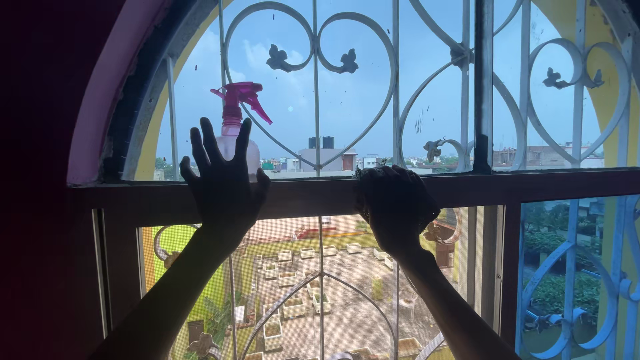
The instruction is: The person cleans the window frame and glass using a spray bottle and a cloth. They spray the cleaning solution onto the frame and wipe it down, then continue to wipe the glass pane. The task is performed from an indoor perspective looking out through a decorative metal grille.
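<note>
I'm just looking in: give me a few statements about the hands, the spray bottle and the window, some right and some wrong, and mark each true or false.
1. The left hand is spread open with its fingers up in front of the spray bottle. True.
2. The spray bottle has a green trigger head. False: the head is pink.
3. The right hand lies curled on the dark horizontal window bar. True.
4. The right hand holds the spray bottle. False: the bottle stands by the left hand.
5. The window grille has heart-shaped scrollwork. True.
6. It is night outside. False: the sky is blue with clouds.
</note>
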